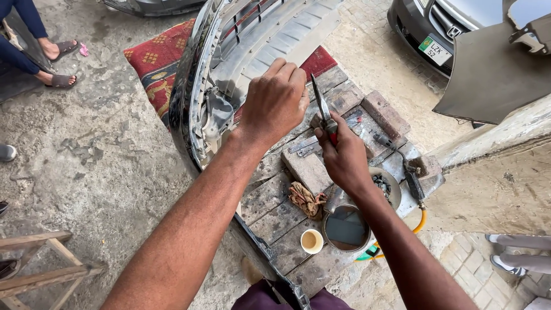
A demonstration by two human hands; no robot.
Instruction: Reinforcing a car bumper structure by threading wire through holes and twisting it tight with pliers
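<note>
A car bumper point(201, 63) with a grey inner face lies tilted across a low wooden work board point(275, 201). My left hand point(275, 103) is closed in a fist, fingers curled on the bumper's inner edge; whether it grips something small is hidden. My right hand point(344, 155) holds a red-handled pair of pliers point(323, 109) with its thin metal jaws pointing up, tip close to my left hand's fingers.
On the board lie a rag point(304, 198), a small cup of tea point(311, 241), a round tin of dark liquid point(346, 228), a bowl of small parts point(383, 185) and a torch with yellow hose point(410, 178). A red patterned mat point(158, 60), a parked car point(436, 28), other people's feet point(57, 63).
</note>
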